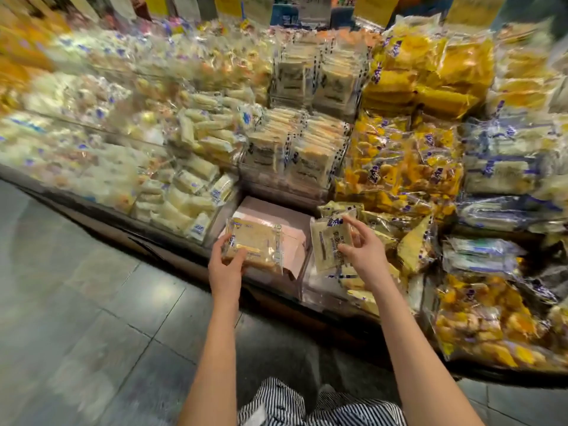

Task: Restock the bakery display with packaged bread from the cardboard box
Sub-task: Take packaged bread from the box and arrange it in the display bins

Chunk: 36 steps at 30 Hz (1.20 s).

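Note:
My left hand [226,262] grips a clear-wrapped pack of sliced bread [255,245] by its near left corner, over a nearly bare display bin lined with pink paper [276,216]. My right hand [364,247] pinches a second, paler bread pack [328,241], held upright just right of that bin, with the forefinger stretched along its top edge. Both packs hover at the front edge of the bakery display [276,290]. No cardboard box is in view.
Tiered clear bins hold stacked bread: white rolls [184,198] at left, sandwich packs [307,155] behind the pink bin, yellow bags [405,167] and blue-striped loaves [504,167] at right. Grey tiled floor [92,302] lies at lower left.

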### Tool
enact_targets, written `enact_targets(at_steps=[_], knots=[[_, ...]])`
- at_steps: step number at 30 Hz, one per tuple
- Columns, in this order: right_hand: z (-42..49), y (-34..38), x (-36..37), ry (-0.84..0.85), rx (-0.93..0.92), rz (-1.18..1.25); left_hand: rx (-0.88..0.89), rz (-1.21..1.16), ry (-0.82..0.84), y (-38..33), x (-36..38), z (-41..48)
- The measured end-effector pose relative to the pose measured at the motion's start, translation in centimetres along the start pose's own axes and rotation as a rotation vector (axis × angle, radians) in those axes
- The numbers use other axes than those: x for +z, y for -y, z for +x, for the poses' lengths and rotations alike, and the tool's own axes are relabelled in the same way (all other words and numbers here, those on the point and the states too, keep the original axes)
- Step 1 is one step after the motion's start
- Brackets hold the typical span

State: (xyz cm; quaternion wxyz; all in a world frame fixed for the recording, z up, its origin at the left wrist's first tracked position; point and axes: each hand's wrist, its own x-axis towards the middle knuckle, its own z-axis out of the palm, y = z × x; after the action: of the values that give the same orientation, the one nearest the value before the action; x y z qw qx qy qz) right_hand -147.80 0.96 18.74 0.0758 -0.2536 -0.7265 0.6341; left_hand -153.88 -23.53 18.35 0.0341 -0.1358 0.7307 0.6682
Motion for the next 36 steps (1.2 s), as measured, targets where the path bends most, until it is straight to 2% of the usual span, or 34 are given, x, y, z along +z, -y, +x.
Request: enact_targets(at_steps=[4, 8, 15, 20, 23, 29, 32, 36], knots=[[2.8, 1.2, 2.1, -0.026, -0.027, -0.12, 0.007, 0.037, 0.023, -0.7, 0.2, 4.2], [6.1, 2.8, 4.2, -0.073, -0.019, -0.19, 0.042, 0.049, 0.113, -1.5, 0.6, 9.3], [12.5, 4.5, 8.7, -0.155, -0.062, -0.294, -0.031, 0.042, 0.309, -3.8, 1.6, 19.8], [16.1, 6.1, 12.3, -0.243, -0.075, -0.352, -0.035, 0.106, 0.388, -4.7, 2.8, 25.4], [18.2, 7.6, 12.2, -0.206, -0.158, -0.498, -0.059, 0.154, 0.44, -4.5, 3.2, 27.5], [22.3, 10.6, 9.5, -0.043, -0.359, -1.083, -0.085, 0.206, 0.549, -3.5, 3.7, 30.0], [23.7, 10.1, 9.2, -0.075, -0.49, -1.334, -0.125, 0.184, 0.587, -3.6, 3.9, 30.8], [24.4, 6.6, 9.7, -0.173, -0.8, -1.471, -0.154, 0.162, 0.62, -3.3, 3.8, 31.2]])
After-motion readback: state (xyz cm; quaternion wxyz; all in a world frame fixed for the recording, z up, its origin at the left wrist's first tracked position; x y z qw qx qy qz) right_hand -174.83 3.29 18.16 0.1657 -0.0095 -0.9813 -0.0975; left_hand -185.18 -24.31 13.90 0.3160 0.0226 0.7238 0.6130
